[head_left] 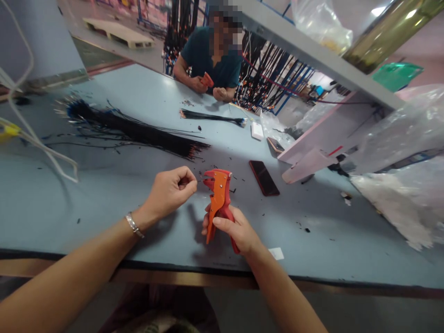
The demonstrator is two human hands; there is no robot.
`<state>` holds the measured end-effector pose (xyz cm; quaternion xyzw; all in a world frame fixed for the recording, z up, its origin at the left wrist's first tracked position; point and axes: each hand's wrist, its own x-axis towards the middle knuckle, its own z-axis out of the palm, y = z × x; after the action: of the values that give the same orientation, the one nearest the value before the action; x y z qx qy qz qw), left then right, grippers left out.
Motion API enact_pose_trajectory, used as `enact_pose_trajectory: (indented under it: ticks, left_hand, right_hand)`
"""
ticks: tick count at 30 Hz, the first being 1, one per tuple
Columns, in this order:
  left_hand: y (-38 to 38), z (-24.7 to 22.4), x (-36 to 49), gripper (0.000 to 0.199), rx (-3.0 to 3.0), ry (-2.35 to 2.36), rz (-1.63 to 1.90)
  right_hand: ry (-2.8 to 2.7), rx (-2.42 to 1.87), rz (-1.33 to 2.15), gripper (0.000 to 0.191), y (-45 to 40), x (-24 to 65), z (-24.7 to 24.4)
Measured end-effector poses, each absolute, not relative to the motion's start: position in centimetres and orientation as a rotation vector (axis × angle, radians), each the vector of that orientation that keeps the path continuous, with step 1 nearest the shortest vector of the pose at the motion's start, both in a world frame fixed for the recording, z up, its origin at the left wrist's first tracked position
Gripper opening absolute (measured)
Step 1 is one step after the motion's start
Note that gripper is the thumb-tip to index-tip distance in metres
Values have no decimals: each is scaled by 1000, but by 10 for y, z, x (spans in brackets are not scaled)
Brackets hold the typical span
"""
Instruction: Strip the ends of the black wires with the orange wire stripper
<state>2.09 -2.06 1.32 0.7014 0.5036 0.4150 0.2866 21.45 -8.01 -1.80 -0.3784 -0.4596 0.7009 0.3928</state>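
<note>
My right hand (236,226) is wrapped round the handles of an orange and red wire stripper (219,189), held upright over the table with its jaws to the left. Just left of those jaws, my left hand (175,187) pinches a thin dark wire (199,181), whose tip points at the jaws. Whether the tip touches them is too small to tell. Beyond my left hand lies a long bundle of black wires (138,129), with blue and whitish ends at the far left and reddish ends towards the middle.
A phone (264,178) lies right of the stripper on the blue-grey table (114,199). Across it, a person (211,60) holds a red tool (207,79) near a smaller wire bundle (213,117). A shelf (312,55) and plastic bags (402,138) stand at the right.
</note>
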Motion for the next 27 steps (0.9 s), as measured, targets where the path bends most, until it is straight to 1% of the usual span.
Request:
enact_pose_trajectory:
  ticks: [10,22,27]
  left_hand:
    - [-22,12,23,18,1831,1332,1038]
    - [-27,14,29,16,1789,1250,1011]
    - [-30,11,31,14,1847,1188,1037]
  right_hand:
    - [-1224,-960,1631,37,-79,209,-19]
    - [-1297,-1061,1676,35,-72,203,-11]
    - [-1329,-1086,1617,30,-73,200,-10]
